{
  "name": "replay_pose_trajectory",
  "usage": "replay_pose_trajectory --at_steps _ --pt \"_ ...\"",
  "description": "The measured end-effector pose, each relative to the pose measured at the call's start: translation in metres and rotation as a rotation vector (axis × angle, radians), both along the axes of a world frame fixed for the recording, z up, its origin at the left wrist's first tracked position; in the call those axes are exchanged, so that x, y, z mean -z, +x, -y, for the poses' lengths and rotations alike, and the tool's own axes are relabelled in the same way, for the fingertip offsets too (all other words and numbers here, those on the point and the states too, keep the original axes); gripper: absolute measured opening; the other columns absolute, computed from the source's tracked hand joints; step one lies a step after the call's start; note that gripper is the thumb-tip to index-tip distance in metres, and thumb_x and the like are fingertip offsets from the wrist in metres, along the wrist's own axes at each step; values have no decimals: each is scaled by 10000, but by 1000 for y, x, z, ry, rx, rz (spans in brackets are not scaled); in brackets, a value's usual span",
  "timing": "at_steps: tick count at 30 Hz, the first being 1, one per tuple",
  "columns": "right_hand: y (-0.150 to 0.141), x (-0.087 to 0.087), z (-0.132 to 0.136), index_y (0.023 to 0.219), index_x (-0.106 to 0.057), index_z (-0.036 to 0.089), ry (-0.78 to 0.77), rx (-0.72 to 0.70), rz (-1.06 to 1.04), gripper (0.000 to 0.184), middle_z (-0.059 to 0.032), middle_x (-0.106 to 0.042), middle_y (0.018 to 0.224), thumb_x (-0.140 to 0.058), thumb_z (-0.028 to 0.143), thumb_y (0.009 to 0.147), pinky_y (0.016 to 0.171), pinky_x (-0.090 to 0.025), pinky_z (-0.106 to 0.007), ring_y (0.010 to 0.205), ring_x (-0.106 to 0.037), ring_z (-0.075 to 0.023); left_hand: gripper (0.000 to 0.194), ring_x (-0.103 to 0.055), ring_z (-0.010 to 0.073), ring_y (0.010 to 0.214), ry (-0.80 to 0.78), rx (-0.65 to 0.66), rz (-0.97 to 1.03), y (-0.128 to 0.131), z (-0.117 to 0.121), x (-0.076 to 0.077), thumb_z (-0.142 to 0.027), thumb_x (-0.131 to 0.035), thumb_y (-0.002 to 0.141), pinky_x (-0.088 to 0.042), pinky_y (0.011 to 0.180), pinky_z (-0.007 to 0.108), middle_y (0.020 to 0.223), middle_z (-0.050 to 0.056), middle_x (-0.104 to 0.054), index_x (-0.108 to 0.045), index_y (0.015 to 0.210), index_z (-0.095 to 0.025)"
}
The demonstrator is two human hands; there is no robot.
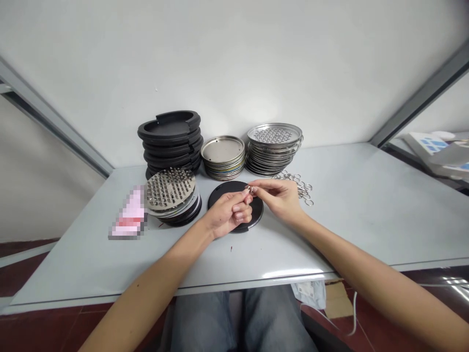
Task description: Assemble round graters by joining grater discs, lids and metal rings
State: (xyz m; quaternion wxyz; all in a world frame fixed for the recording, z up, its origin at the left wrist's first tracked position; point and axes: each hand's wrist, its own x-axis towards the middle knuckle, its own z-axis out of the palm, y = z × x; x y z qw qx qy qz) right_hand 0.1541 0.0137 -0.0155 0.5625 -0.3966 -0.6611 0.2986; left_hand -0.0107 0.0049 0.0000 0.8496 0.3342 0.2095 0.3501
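Above a round black disc [256, 215], my two hands meet fingertip to fingertip. Between them is a small shiny metal ring [251, 189], partly covered by the fingers. My left hand [229, 210] pinches it with thumb and forefinger, the other fingers curled in. My right hand [280, 195] grips it from the right side, also in a pinch. Just behind my right hand lies a loose heap of metal rings [306, 188]. To the left of my left hand, a perforated metal grater disc [170, 190] with raised teeth tops a stack of discs.
At the back stand a stack of black round housings [170, 146], a stack of flat metal discs [223, 151] and a stack of rimmed metal grater plates [274, 142]. A blurred pink object [130, 215] lies at left. The wall [234, 58] rises behind the table [366, 210].
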Motion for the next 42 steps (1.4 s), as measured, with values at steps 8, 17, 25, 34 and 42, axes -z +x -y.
replay_pose_trajectory --at_steps 8,17,25,34,42 --pt "-1 -1 1 884 -757 187 6 20 34 154 -55 -757 838 -673 250 771 665 -583 -300 740 -717 -202 281 -283 49 405 72 22 -44 2 2 0 -310 -557 895 -292 456 164 438 -106 -242 -479 683 -142" --pt "3 -4 -4 934 -734 204 -49 24 -84 195 -43 -753 824 -697 292 764 715 -602 -322 724 -715 -187 319 -358 69 416 223 -7 -134 4 3 -3 -392 -498 909 -331 476 191 454 -87 -319 -430 687 -173" --pt "8 -13 -2 829 -739 193 -125 -214 -107 148 -67 -742 927 -714 320 757 706 -596 -305 819 -698 -194 304 -453 88 471 706 -304 -695 -3 2 -1 -395 -558 854 -338 506 211 498 -15 -529 -640 712 -139" --pt "8 -13 -2 797 -697 190 -198 -235 -152 137 -37 -740 791 -723 315 749 644 -580 -272 681 -691 -157 329 -438 93 462 386 -66 -414 -1 5 -9 -440 -530 864 -328 497 222 516 -10 -517 -619 792 -132" --pt "1 -10 0 781 -669 192 -246 -240 -194 168 -39 -745 759 -725 346 743 705 -593 -308 770 -717 -199 195 -426 99 468 76 182 -73 2 9 -11 -315 -492 897 -350 516 222 500 -21 -479 -528 795 -153"
